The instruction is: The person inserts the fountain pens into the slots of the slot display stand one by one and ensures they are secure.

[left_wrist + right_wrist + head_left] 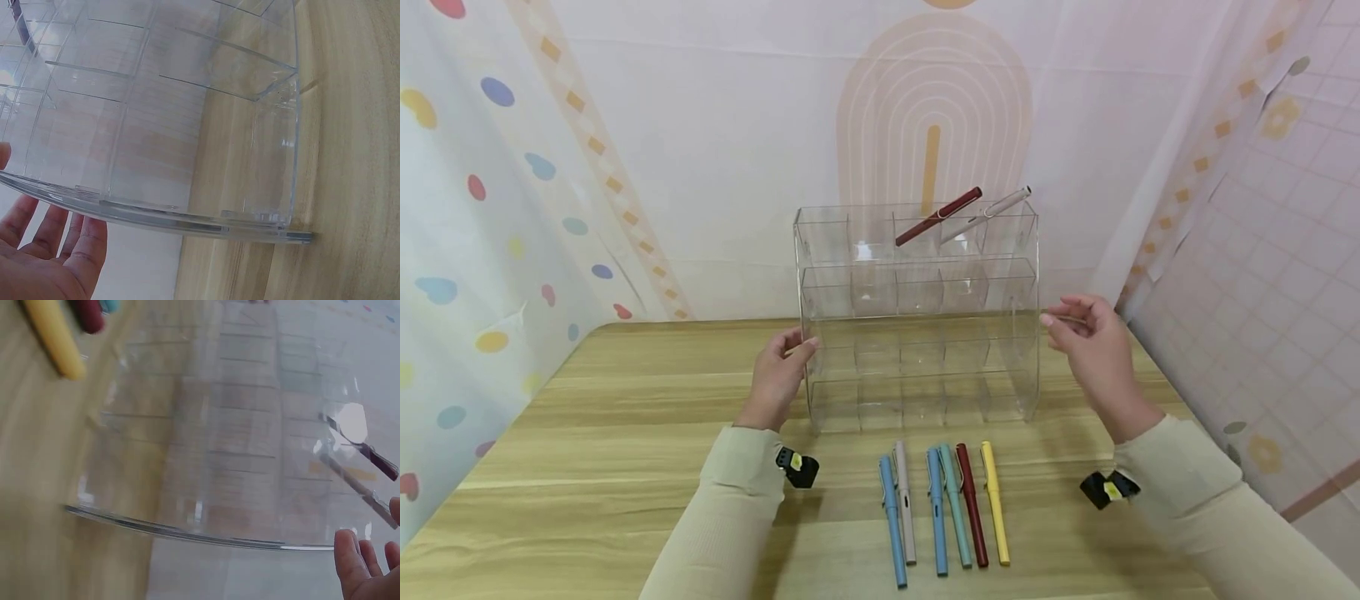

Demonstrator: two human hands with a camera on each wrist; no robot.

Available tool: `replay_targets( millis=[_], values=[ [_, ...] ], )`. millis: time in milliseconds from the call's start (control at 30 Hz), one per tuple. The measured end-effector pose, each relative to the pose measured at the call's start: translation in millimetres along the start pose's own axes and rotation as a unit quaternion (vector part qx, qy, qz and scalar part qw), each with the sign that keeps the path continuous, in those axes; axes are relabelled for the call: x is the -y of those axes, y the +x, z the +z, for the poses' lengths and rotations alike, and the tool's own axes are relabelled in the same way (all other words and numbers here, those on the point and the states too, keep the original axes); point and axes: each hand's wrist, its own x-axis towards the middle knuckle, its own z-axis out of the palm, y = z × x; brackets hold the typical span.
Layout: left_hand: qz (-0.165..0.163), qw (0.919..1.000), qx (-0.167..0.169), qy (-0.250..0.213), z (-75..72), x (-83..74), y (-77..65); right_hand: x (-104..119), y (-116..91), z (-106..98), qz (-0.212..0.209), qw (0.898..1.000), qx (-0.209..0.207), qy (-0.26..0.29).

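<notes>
A clear acrylic pen organizer (917,329) with tiered compartments stands upright on the table. At its left side panel (169,219), my left hand (778,375) holds the edge, thumb on one face and fingers on the other. My right hand (1093,354) is beside the right panel, its fingers loosely bent and holding nothing; contact with the edge is hard to tell. In the top tier, a dark red pen (938,217) and a light grey pen (988,213) lean to the right.
In front of the organizer lie a blue pen (892,521), a greyish pen (905,504), another blue pen (937,512), a teal pen (956,507), a dark red pen (972,507) and a yellow pen (996,504). Patterned curtains (715,125) hang behind and beside the wooden table (625,467).
</notes>
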Motion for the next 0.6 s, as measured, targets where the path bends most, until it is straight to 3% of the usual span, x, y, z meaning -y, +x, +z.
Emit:
replay_targets(
  millis=[300, 600],
  values=[
    [-0.001, 1.0000, 0.000, 0.003, 0.5, -1.0, 0.7, -27, -31, 2, 0.051, 0.992, 0.090, -0.067],
    [-0.001, 1.0000, -0.001, 0.005, -0.1, -0.5, 0.5, -50, -49, 14, 0.090, 0.978, 0.162, -0.091]
  ],
)
